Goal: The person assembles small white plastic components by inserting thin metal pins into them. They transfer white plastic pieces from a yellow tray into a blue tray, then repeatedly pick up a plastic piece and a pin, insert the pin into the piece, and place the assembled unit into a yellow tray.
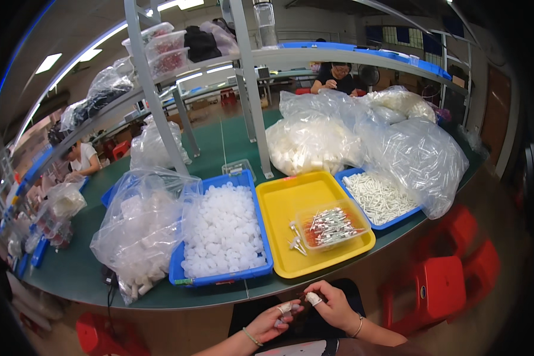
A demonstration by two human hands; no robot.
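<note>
Tub [332,245] in tray [296,193] between left bin [226,279] and right bin [399,221]

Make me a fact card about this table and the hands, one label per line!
Left hand: curled around small whitish pieces, shapes unclear
Right hand: beside it, fingers bent, grip unclear
Left blue tray: heap of white rounded pieces
Yellow tray: clear tub of silvery pins, a few loose beside it
Right blue tray: thin white sticks
Red stools: left and right sides

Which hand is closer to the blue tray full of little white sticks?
The right hand. It is off the front of the table, to the left of the blue tray and nearer the person. The left hand is farther left still.
</note>
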